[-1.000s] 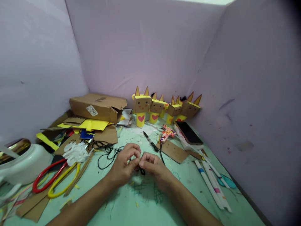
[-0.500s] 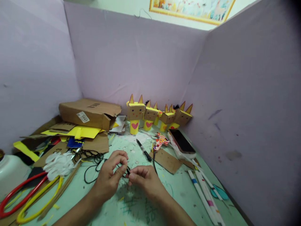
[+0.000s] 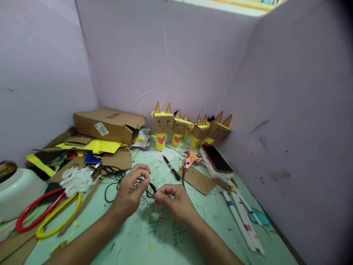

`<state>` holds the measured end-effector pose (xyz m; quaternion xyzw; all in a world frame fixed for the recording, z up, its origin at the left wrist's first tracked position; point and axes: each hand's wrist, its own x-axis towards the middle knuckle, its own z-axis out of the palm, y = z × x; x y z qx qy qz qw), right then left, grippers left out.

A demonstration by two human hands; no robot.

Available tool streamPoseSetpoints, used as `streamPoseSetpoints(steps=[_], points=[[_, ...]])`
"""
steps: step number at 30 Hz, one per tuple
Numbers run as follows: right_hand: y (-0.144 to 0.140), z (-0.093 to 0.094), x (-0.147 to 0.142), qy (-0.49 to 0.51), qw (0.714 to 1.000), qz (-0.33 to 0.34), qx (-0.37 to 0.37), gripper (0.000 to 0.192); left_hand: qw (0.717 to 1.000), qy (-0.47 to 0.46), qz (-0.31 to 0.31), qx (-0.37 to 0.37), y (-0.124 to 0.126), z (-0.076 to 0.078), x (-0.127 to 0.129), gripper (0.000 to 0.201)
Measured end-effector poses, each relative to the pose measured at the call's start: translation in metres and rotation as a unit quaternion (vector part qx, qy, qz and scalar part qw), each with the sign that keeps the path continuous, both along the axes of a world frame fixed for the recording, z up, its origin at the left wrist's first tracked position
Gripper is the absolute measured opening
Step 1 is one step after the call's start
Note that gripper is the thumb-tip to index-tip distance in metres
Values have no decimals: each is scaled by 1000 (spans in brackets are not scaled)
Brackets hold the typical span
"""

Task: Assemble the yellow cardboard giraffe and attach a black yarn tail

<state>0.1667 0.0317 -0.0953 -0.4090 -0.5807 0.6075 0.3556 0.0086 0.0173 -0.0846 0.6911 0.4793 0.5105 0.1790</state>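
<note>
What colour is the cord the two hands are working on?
Black. The cord is thin and looped, pinched between the left hand and right hand, seen in the head view.

head view, forward-down, close over table (image 3: pixel 132 243)

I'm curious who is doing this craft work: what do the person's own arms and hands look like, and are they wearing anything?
Both forearms are bare as far as the picture shows, no sleeves in view. The left hand and right hand wear no gloves, and no rings, watch or bracelets show. Fingernails are short and unpainted.
</note>
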Motion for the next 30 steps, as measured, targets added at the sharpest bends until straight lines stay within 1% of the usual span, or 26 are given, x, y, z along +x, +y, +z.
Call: streamPoseSetpoints(steps=[5,9,15,21,27,29,30], points=[[1,-4,1,-22,1000,6,19,25,1000,-1,4,-9,-1,1,1,16],[0,-7,1,-7,1000,13,5,25,1000,-1,-11,-8,1,2,-1,16],[-2,-2,1,9,1000,24,-11,25,1000,6,-16,-7,1,6,-2,17],[-2,-3,0,33,999,-3,-31,22,1000,13,-16,-7,1,6,-1,16],[0,-3,2,23,999,-27,-33,19,1000,1,-24,-12,3,4,-1,16],[1,-4,3,15,998,-37,-40,20,999,-23,-30,-32,3,3,1,17],[2,-5,3,11,998,-40,-44,20,997,-44,-37,-58,3,2,2,17]])
